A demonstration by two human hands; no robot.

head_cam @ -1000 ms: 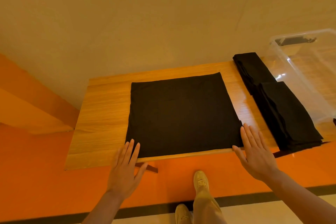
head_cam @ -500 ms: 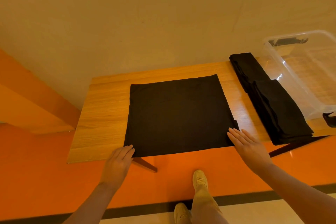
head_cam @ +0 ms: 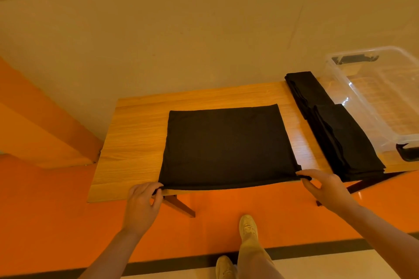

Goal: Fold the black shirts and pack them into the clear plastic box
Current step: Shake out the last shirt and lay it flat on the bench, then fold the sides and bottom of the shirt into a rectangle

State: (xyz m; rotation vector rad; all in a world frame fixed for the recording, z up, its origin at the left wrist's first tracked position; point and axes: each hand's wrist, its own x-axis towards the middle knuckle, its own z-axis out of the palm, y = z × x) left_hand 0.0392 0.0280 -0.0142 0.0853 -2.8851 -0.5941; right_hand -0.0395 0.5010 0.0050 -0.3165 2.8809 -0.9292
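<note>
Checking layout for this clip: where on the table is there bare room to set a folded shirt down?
Bare wood lies left of the spread black shirt to the table edge, plus a strip behind it. The right is crowded: two folded shirts beside the clear plastic box, which looks empty.

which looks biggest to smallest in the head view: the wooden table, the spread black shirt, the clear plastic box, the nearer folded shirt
1. wooden table
2. spread black shirt
3. clear plastic box, though the picture edge cuts it off, so its full extent is unsure
4. nearer folded shirt
</note>
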